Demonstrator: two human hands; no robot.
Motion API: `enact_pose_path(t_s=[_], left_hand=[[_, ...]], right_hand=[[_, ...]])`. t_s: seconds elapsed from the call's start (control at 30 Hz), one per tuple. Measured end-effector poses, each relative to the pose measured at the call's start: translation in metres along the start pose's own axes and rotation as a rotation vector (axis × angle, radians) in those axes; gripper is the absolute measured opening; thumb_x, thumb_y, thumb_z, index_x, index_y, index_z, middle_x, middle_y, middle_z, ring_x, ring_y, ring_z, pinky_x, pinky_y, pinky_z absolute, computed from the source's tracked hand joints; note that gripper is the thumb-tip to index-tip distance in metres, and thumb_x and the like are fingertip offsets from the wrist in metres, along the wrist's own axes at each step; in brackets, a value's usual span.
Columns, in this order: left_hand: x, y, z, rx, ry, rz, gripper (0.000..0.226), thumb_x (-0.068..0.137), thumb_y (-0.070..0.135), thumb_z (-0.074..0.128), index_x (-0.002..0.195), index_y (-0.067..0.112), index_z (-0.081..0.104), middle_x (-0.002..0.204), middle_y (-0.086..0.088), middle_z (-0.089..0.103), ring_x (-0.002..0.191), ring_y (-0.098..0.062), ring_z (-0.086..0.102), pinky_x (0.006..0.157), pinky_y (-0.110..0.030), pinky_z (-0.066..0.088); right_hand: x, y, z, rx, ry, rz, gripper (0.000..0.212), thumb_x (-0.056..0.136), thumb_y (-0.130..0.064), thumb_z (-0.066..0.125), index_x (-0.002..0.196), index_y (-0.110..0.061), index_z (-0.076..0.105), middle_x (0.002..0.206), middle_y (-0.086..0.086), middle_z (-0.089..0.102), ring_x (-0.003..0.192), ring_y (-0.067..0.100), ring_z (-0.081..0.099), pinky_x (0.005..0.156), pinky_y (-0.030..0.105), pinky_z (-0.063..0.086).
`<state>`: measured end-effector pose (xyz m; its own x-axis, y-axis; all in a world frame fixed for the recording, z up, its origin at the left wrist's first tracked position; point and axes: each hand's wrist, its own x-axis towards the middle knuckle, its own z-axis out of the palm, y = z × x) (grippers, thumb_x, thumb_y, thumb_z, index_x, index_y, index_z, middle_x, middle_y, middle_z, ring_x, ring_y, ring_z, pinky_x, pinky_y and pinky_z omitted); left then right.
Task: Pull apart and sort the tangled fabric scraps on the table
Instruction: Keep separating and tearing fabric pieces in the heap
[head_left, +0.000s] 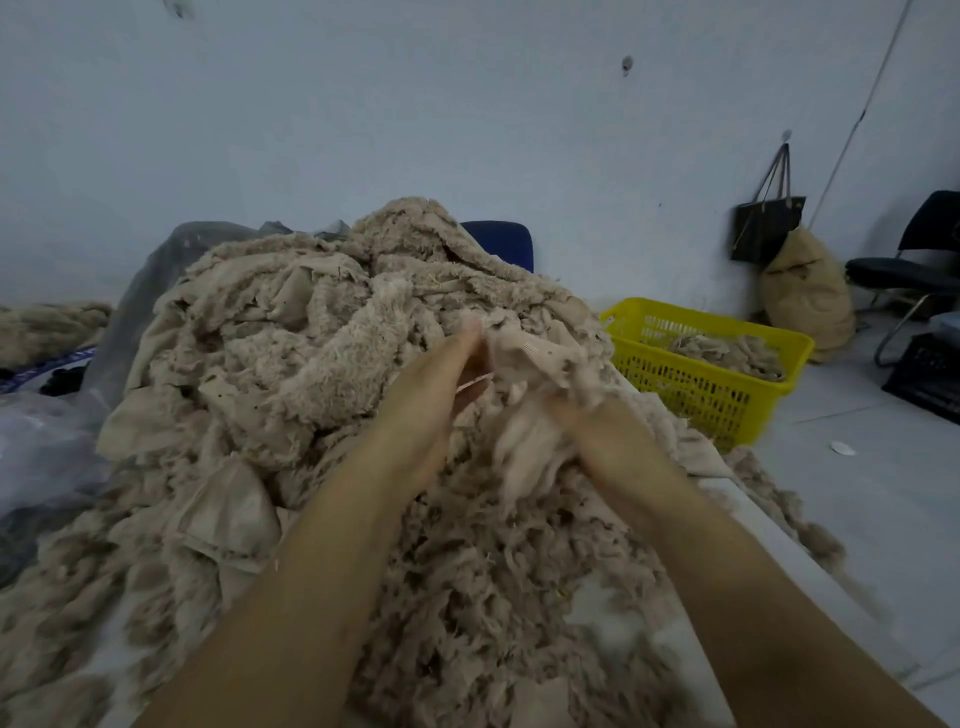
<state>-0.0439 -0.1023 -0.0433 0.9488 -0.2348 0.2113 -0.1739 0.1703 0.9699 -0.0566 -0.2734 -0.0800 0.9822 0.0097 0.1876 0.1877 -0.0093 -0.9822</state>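
Your desk carries the scrap heap; atop it, your left hand pinches and your right hand grips 1 pale scrap.

Heap: beige fabric scraps piled high over the surface, filling the middle.
Hands: left hand and right hand meet at the heap's centre, both blurred.
Held piece: pale scrap, pinched by the left hand, bunched in the right.
Basket: yellow basket at 3 o'clock, scraps inside.
Wall: black bag hanging at 2 o'clock.
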Motion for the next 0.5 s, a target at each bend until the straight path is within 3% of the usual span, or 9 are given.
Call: enact_pose_path(t_s=[0.07, 0.1, 0.13, 0.2, 0.27, 0.3, 0.37, 0.43, 0.5], left_hand=[[0.001, -0.01, -0.012, 0.268, 0.072, -0.055, 0.03, 0.097, 0.052, 0.051, 0.092, 0.036, 0.075, 0.104, 0.015, 0.073, 0.102, -0.001, 0.066, 0.088, -0.027, 0.051], [0.0, -0.017, -0.016, 0.396, 0.065, -0.101, 0.024, 0.095, 0.057, 0.053, 0.09, 0.043, 0.072, 0.103, 0.018, 0.07, 0.098, 0.002, 0.065, 0.078, -0.023, 0.051], [-0.001, -0.025, -0.018, 0.541, 0.024, -0.136, 0.02, 0.092, 0.06, 0.055, 0.09, 0.046, 0.069, 0.103, 0.021, 0.066, 0.092, 0.008, 0.062, 0.067, -0.019, 0.049], [-0.001, -0.042, -0.02, 0.821, -0.151, -0.169, 0.018, 0.088, 0.06, 0.06, 0.101, 0.047, 0.062, 0.107, 0.023, 0.058, 0.091, 0.011, 0.058, 0.065, -0.016, 0.048], [0.001, -0.063, -0.019, 1.043, -0.283, -0.181, 0.038, 0.088, 0.054, 0.065, 0.12, 0.035, 0.06, 0.117, 0.011, 0.055, 0.105, -0.004, 0.056, 0.086, -0.028, 0.051], [0.003, -0.069, -0.018, 1.12, -0.268, -0.166, 0.033, 0.091, 0.048, 0.064, 0.118, 0.03, 0.061, 0.119, 0.005, 0.055, 0.108, -0.013, 0.054, 0.091, -0.033, 0.05], [0.006, -0.073, -0.019, 1.13, -0.111, -0.122, 0.011, 0.098, 0.034, 0.054, 0.095, 0.025, 0.059, 0.106, -0.001, 0.061, 0.093, -0.018, 0.056, 0.077, -0.032, 0.047], [0.007, -0.066, -0.028, 0.984, 0.098, -0.07, 0.022, 0.102, 0.031, 0.046, 0.083, 0.022, 0.052, 0.084, 0.0, 0.059, 0.078, -0.018, 0.055, 0.06, -0.028, 0.038], [0.008, -0.048, -0.04, 0.722, 0.357, -0.027, 0.024, 0.104, 0.033, 0.044, 0.089, 0.017, 0.054, 0.084, 0.003, 0.057, 0.079, -0.015, 0.055, 0.062, -0.03, 0.035]], right_hand=[[0.01, -0.01, -0.029, 0.594, 0.256, 0.045, 0.028, 0.102, -0.029, 0.052, 0.108, -0.006, 0.068, 0.093, 0.012, 0.073, 0.07, 0.017, 0.069, 0.055, 0.028, 0.053], [0.014, -0.009, -0.039, 0.754, 0.361, 0.072, 0.033, 0.1, -0.037, 0.054, 0.113, -0.009, 0.065, 0.1, 0.009, 0.071, 0.077, 0.015, 0.07, 0.056, 0.025, 0.054], [0.015, -0.006, -0.044, 0.753, 0.403, 0.125, 0.042, 0.096, -0.046, 0.056, 0.116, -0.01, 0.062, 0.108, 0.008, 0.067, 0.084, 0.015, 0.071, 0.057, 0.022, 0.055], [0.013, 0.006, -0.039, 0.392, 0.35, 0.234, 0.04, 0.093, -0.05, 0.06, 0.107, -0.013, 0.062, 0.111, 0.008, 0.066, 0.081, 0.01, 0.072, 0.055, 0.019, 0.054], [0.007, 0.022, -0.026, -0.229, 0.159, 0.19, 0.028, 0.095, -0.042, 0.061, 0.098, -0.015, 0.065, 0.105, 0.004, 0.068, 0.078, 0.01, 0.071, 0.054, 0.013, 0.049], [0.006, 0.032, -0.02, -0.559, -0.002, 0.139, 0.03, 0.095, -0.043, 0.06, 0.101, -0.014, 0.064, 0.104, 0.0, 0.066, 0.086, 0.013, 0.068, 0.059, 0.013, 0.047], [0.0, 0.048, -0.01, -1.008, -0.278, 0.086, 0.032, 0.094, -0.045, 0.059, 0.113, -0.019, 0.059, 0.107, -0.002, 0.058, 0.096, 0.018, 0.058, 0.069, 0.025, 0.045], [-0.003, 0.051, -0.007, -1.062, -0.247, 0.024, 0.018, 0.099, -0.032, 0.053, 0.102, -0.015, 0.059, 0.098, 0.005, 0.059, 0.088, 0.022, 0.056, 0.064, 0.028, 0.038], [-0.003, 0.042, -0.011, -0.805, -0.022, 0.043, 0.024, 0.103, -0.026, 0.047, 0.08, -0.017, 0.05, 0.076, 0.001, 0.054, 0.068, 0.016, 0.054, 0.051, 0.022, 0.033]])
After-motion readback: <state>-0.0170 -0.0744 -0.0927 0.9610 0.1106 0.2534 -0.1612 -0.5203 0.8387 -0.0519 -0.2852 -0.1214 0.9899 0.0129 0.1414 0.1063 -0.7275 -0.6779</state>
